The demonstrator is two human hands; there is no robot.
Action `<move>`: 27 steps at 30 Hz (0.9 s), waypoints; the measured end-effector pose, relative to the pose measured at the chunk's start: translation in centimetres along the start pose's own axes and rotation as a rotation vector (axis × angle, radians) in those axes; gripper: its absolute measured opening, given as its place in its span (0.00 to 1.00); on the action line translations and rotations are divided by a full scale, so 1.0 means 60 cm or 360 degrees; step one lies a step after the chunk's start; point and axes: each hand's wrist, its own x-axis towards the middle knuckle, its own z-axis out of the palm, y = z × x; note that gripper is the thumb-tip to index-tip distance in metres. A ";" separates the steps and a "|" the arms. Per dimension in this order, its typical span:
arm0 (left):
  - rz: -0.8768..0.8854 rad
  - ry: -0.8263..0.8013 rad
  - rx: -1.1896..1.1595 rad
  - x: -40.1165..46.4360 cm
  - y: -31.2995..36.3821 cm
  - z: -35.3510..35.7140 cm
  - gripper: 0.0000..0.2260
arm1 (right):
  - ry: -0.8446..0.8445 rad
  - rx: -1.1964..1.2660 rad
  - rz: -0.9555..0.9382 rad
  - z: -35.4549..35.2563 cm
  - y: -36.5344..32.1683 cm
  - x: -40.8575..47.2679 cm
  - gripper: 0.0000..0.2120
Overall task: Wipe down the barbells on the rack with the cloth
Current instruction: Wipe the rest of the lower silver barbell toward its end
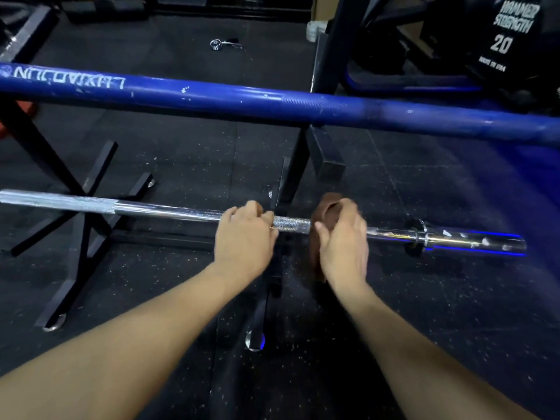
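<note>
A chrome barbell [169,211] lies across the lower level of the black rack [295,165], its sleeve end pointing right. My left hand [244,237] grips the bar's shaft near the middle. Just to its right, my right hand [342,241] holds a brown cloth [324,207] wrapped around the bar. A blue barbell [230,97] with white lettering rests on the rack's upper level, farther from me.
Black rubber gym floor [181,153] lies below. The rack's cross-shaped feet [81,213] spread at left and centre. A spring collar [225,43] lies on the floor at the back. A black 20 weight plate [509,37] stands at top right.
</note>
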 end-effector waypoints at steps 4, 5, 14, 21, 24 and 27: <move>-0.0135 -0.0148 -0.0216 -0.015 0.043 0.028 0.23 | 0.0229 -0.0370 -0.0395 0.039 0.012 -0.010 0.19; -0.0168 -0.0162 -0.0254 -0.017 0.044 0.030 0.24 | 0.0259 -0.0493 -0.0404 0.041 0.010 0.007 0.17; -0.0155 -0.0218 -0.0286 -0.019 0.048 0.019 0.25 | 0.0064 -0.0649 -0.0325 0.041 -0.005 0.040 0.16; -0.0162 -0.0199 -0.0323 -0.019 0.047 0.024 0.25 | -0.0018 -0.0805 -0.0272 0.040 -0.019 0.055 0.15; -0.0149 -0.0226 -0.0330 -0.019 0.046 0.021 0.25 | -0.0422 -0.0579 0.0113 0.026 -0.034 0.113 0.17; -0.0139 -0.0239 -0.0306 -0.020 0.046 0.018 0.25 | -0.0281 -0.0606 0.0107 0.026 -0.041 0.101 0.17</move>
